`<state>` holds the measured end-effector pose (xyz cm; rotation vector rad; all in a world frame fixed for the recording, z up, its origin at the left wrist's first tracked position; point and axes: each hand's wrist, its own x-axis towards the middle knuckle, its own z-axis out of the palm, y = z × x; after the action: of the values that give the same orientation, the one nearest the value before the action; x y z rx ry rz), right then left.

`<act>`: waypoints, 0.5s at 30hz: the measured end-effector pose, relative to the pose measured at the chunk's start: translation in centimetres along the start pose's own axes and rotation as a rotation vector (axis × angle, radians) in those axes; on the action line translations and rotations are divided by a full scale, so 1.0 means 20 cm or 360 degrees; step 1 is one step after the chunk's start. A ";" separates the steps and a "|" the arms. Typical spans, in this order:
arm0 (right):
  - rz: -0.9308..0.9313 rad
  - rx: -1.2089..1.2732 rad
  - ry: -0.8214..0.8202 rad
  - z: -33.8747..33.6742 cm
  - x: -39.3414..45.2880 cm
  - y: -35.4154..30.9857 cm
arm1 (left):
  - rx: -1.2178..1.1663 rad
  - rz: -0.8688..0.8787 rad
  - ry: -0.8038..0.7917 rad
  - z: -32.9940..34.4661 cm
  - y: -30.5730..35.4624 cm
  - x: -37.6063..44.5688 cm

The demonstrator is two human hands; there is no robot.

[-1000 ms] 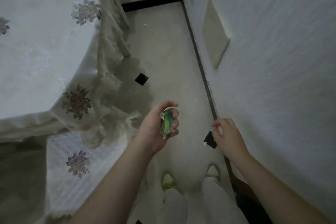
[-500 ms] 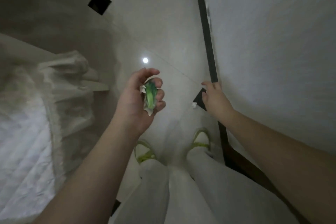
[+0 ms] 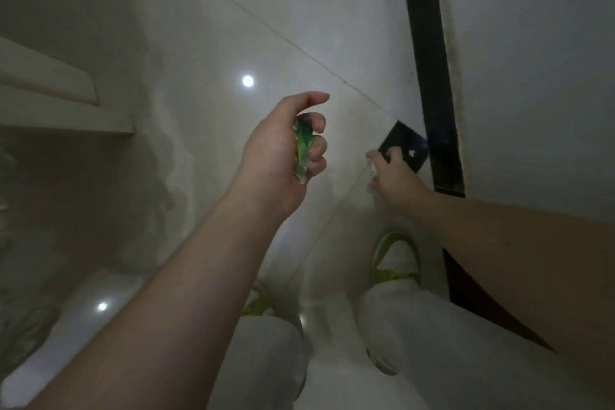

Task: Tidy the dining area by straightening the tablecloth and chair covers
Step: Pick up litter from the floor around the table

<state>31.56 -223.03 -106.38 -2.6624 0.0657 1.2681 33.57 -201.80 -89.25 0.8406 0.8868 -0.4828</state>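
Observation:
My left hand [image 3: 283,156] is raised over the floor and grips a crumpled green wrapper [image 3: 303,146] in its curled fingers. My right hand [image 3: 394,173] is down at the floor beside a black diamond tile [image 3: 404,146]. Its fingertips pinch a small pale scrap [image 3: 373,173]. Pale shapes [image 3: 50,93] at the left edge look like the hanging cover, but they are dim and blurred. The tabletop is out of view.
Glossy pale floor tiles [image 3: 233,27] reflect a ceiling light. A black skirting strip [image 3: 429,60] runs along the white wall [image 3: 532,60] on the right. My white trousers and a shoe with yellow-green trim [image 3: 396,260] stand below my hands.
The view has dropped from the table and wall to the floor. My right hand has gone down to the floor by the black tile. My left hand still holds the green wrapper.

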 end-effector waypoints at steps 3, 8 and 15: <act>0.0000 -0.0056 0.0128 0.07 0.08 -0.04 | 0.0036 -0.0004 0.0036 -0.10 -0.05 0.07; -0.0129 -0.0141 0.0184 0.07 0.10 -0.04 | 0.0028 -0.0031 0.0168 -0.21 -0.08 0.10; -0.0142 0.0156 0.0222 -0.19 -0.30 -0.12 | -0.0191 -0.0073 0.0313 -0.09 -0.05 -0.26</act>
<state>31.01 -221.60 -99.00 -2.6343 0.0272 1.0245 29.15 -200.69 -86.04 0.7678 1.1073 -0.3867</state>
